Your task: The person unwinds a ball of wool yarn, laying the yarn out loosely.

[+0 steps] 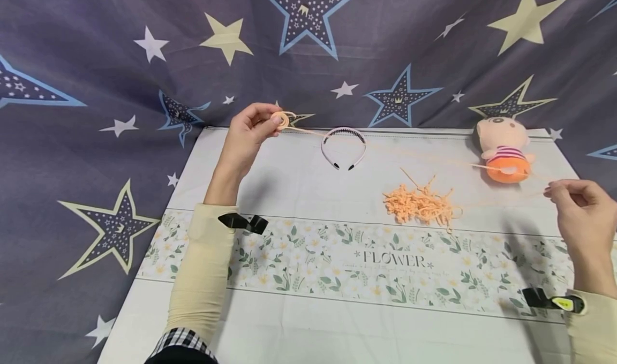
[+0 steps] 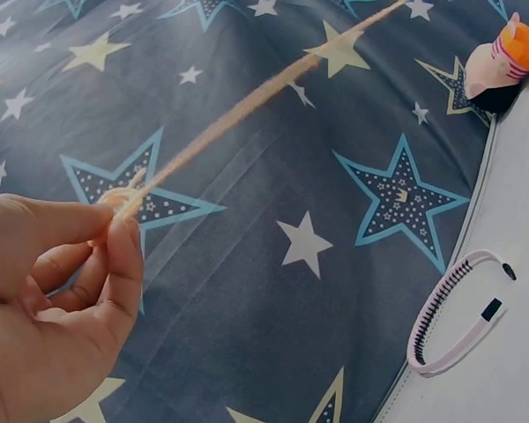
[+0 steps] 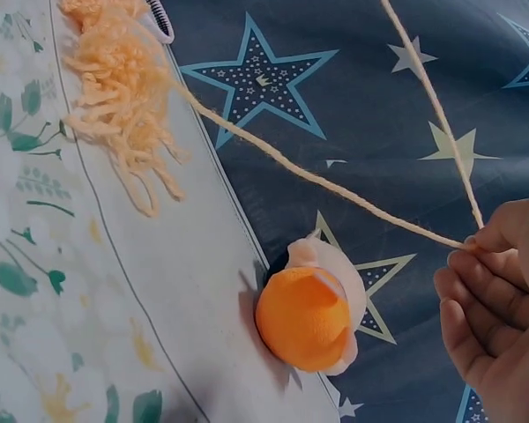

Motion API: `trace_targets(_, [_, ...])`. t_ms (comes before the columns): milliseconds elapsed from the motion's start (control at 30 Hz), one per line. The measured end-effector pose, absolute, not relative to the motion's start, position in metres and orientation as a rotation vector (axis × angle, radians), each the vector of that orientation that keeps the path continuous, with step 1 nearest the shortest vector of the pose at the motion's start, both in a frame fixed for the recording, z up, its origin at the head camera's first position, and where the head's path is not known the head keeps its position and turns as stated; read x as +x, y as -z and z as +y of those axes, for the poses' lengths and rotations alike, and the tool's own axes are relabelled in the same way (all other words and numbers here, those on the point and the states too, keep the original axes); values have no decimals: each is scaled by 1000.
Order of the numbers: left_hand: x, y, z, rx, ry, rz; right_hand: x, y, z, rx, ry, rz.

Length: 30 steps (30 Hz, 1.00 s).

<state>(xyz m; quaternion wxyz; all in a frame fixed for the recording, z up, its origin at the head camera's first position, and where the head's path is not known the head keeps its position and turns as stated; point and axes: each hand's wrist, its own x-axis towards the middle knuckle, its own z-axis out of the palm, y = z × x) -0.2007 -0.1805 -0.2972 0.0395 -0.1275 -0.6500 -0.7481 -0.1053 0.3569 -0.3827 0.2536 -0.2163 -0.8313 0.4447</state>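
Note:
Between thumb and fingertips my left hand pinches a small coiled piece of peach yarn, raised above the back of the table. From it a taut strand of yarn runs across to my right hand, whose thumb and forefinger pinch it at the far right. From the right fingertips another length of yarn sags back to a loose, tangled pile of peach yarn on the table. Both hands are off the table surface.
Behind the strand lies a pale pink headband with dark teeth. A plush doll in orange shorts sits at the back right, near my right hand. The white table mat has a floral band; a star-printed curtain hangs behind.

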Motion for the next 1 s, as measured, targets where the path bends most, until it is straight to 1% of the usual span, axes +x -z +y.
trace_targets(167, [-199, 297, -180, -443, 2271, -2062, -105, 384, 355, -621, -1168, -2297])
trace_targets(367, [-199, 297, -178, -488, 2356, -2097, -106, 383, 352, -644, -1115, -2336])
trace_targets(667, [-201, 300, -176, -448, 2470, -2067, -107, 382, 352, -653, -1091, -2405])
trace_targets(767, [-202, 301, -173, -451, 2442, -2075, -106, 384, 352, -567, -1006, -2569])
trace_targets(933, [-199, 299, -168, -488, 2376, -2095, -107, 391, 351, -266, -893, -2814])
trace_targets(1000, [-197, 298, -166, -506, 2375, -2077, -109, 394, 348, -184, -896, -2870])
